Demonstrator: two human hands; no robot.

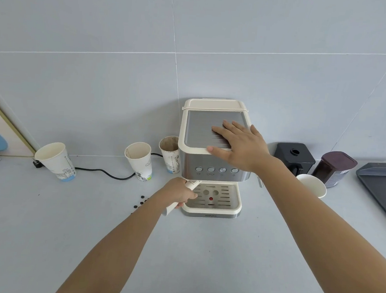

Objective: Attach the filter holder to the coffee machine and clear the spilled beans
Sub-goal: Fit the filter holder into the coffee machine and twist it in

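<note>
Two bare forearms are seen reaching from the bottom edge over the grey counter (201, 262). By the left hand (179, 195) the cream handle of the filter holder (190, 186) is gripped, fingers curled fully round it; the handle slants from below the machine's front down to the left, its far end hidden under the steel body, so whether it is seated cannot be told. On top of the coffee machine (212, 148) the right hand (238, 145) is laid flat, fingers spread and extended across the ribbed grey plate, thumb along the front rim, nothing held. Below the four round buttons the cream drip tray (234, 197) is exposed. Spilled beans (141, 201) are scattered on the counter just left of the left wrist, apart from the machine. Three paper cups (57, 161) are stood along the wall to the left, the nearest to the machine touching or almost touching its side, with a black cord (106, 173) run behind them. To the right a white cup (312, 185), a black container (295, 158), a dark jar (333, 169) and a dark tray (383, 184) are placed.
</note>
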